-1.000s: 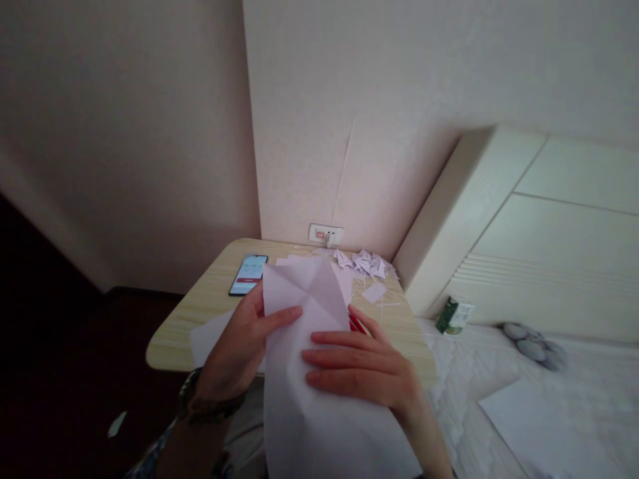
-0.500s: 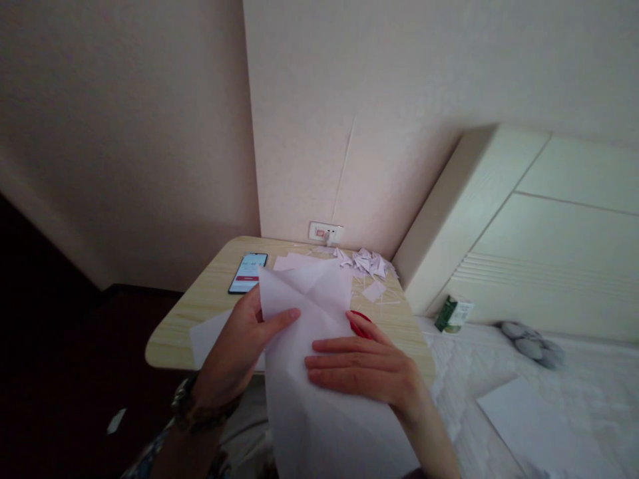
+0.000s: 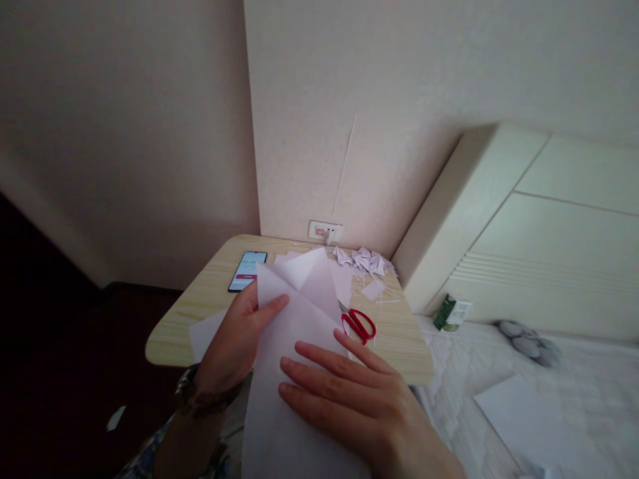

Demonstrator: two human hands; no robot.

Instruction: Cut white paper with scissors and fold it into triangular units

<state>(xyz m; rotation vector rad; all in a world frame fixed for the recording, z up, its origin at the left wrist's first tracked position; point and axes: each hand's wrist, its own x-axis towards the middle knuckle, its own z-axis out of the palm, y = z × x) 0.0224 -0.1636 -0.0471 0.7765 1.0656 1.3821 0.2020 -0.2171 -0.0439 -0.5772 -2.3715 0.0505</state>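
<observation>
A large white sheet of paper (image 3: 294, 346) with fold creases is held over the near edge of a small wooden table (image 3: 214, 293). My left hand (image 3: 234, 346) grips its left edge, thumb on top, fingers behind. My right hand (image 3: 349, 399) lies flat on the sheet's lower right part with fingers stretched out. Red-handled scissors (image 3: 359, 324) lie on the table just beyond my right fingertips.
A phone (image 3: 248, 271) with a lit screen lies at the table's back left. A heap of small folded paper pieces (image 3: 367, 261) sits at the back right below a wall socket (image 3: 325, 233). The bed on the right carries a white sheet (image 3: 519, 419) and a green carton (image 3: 452, 313).
My right hand slid down and toward me across the sheet, uncovering the scissors. The top of the sheet folded over to the left. My left hand kept its grip.
</observation>
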